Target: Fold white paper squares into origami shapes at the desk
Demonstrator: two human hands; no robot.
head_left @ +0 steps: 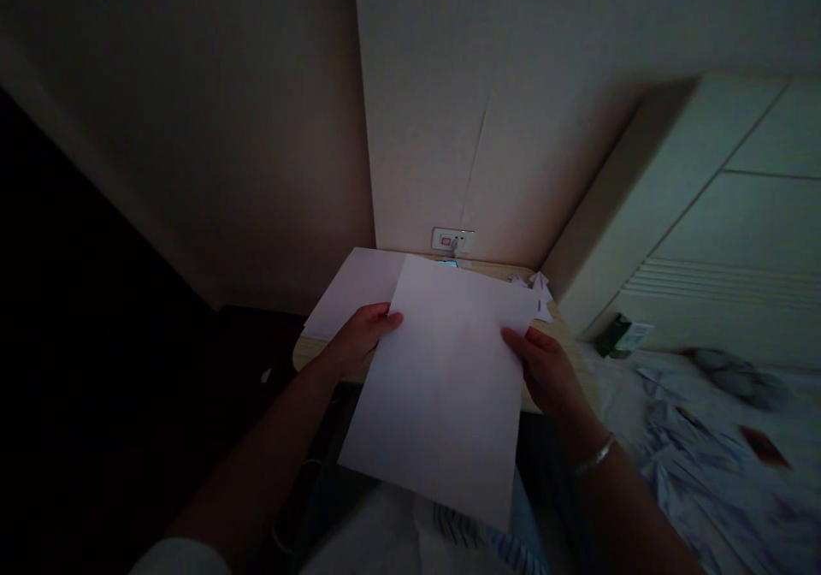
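A large white sheet of paper (445, 387) is held up over a small light wooden bedside table (308, 351). My left hand (359, 340) grips the sheet's left edge, thumb on top. My right hand (545, 370) holds the right edge with fingers curled; a silver bracelet (596, 453) is on that wrist. More white sheets (352, 288) lie flat on the table under and behind the held one. Small folded or crumpled white paper pieces (535, 288) sit at the table's far right corner.
A wall socket plate (452, 240) with a plug sits just above the table's back edge. A bed with patterned bedding (699, 438) lies to the right, below a padded headboard (718, 216). A dark small object (619, 335) rests near the headboard. The left side is dark.
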